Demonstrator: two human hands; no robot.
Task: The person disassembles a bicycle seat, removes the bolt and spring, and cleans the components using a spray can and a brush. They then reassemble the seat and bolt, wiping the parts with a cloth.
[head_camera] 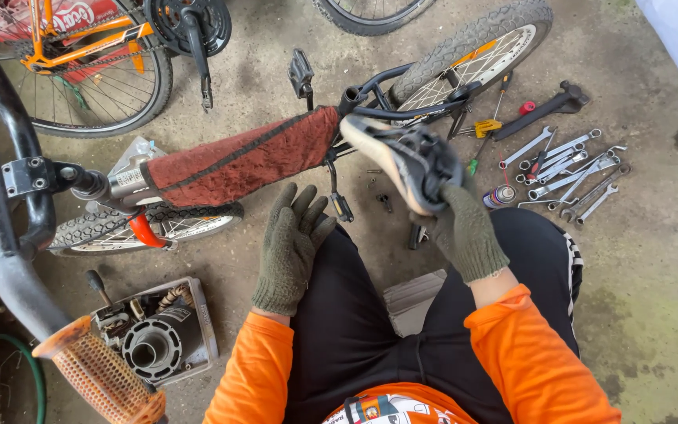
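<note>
Right hand [464, 228]: closed around the saddle [402, 161], which it lifts underside-up, probably to see the rails.
Left hand [292, 243]: open and empty, fingers together, just below the padded frame [237, 161].
Wrenches [570, 169]: spread on the floor to the right of the right hand, easy to reach.

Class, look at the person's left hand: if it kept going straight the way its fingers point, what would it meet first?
Most likely the red padded frame tube of the small bike. The gloved left hand points up and slightly right towards it, though depth is hard to judge.
</note>
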